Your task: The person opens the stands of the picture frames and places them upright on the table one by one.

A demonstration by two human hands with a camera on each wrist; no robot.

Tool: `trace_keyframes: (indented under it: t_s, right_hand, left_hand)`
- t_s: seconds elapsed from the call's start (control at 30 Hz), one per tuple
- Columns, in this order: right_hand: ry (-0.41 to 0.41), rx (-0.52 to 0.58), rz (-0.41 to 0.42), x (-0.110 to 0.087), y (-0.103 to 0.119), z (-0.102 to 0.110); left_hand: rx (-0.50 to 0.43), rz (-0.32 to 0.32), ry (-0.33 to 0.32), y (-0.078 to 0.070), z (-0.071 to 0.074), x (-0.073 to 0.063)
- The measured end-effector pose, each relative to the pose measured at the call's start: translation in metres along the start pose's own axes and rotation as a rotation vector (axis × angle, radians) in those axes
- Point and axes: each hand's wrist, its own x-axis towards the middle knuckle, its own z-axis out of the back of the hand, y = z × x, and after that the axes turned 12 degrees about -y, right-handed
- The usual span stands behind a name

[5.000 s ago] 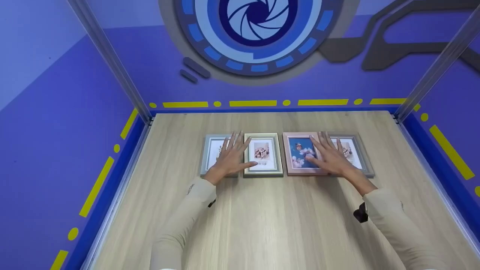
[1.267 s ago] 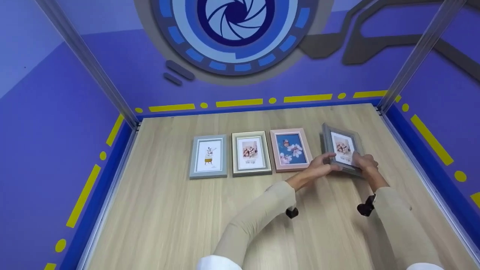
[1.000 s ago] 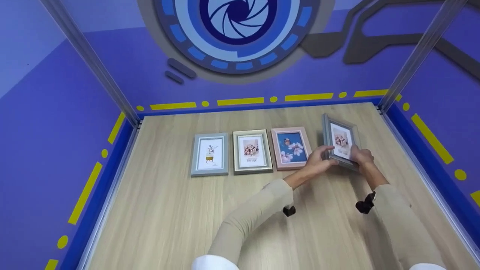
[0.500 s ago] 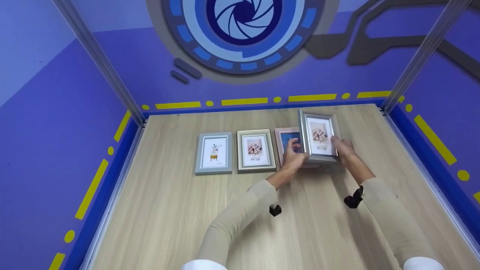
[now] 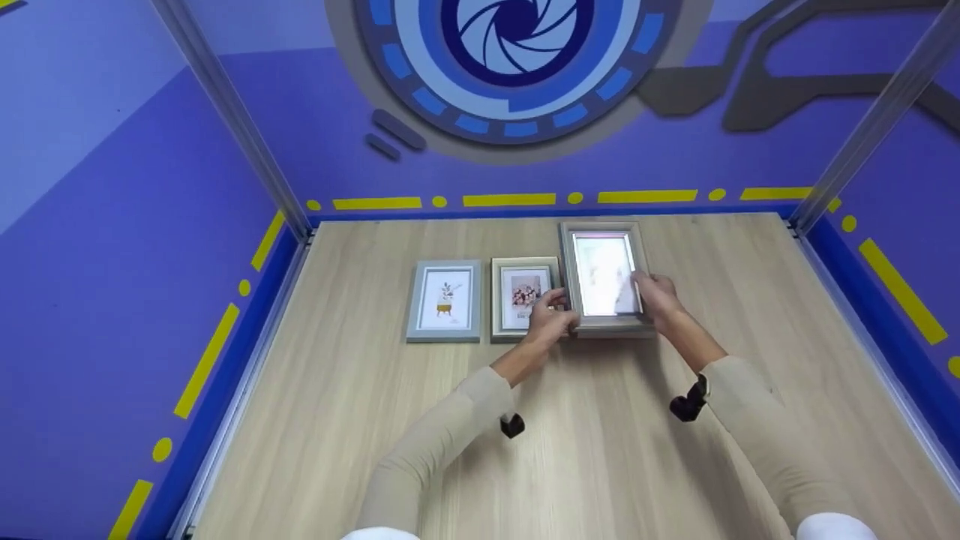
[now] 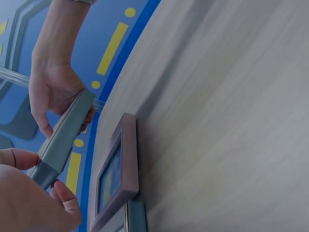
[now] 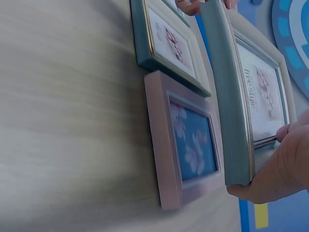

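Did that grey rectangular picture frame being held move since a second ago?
Yes: in the head view, the grey frame moved left, toward the gold rectangular frame lying flat.

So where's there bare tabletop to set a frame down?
The wooden tabletop is bare left of the light-blue picture frame, right of the right hand, and in the foreground between the beige sleeves. It's crowded at the pink picture frame: the raised grey picture frame hangs over it, and the left hand is by the gold picture frame.
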Motion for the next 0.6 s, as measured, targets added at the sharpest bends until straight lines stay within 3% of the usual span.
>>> trace_keyframes:
  t_s: [0.2, 0.4, 0.6]
  right_hand:
    - [-0.004, 0.006, 0.027, -0.003, 0.002, -0.019]
    - [0.090, 0.058, 0.019, -0.007, 0.004, -0.028]
    - [0.171, 0.082, 0.019, -0.009, 0.003, -0.029]
  left_hand:
    - [-0.009, -0.017, 0.001, -0.002, 0.025, 0.003]
    - [-0.036, -0.016, -0.001, -0.002, 0.046, 0.008]
    - [-0.062, -0.022, 0.017, -0.008, 0.054, 0.003]
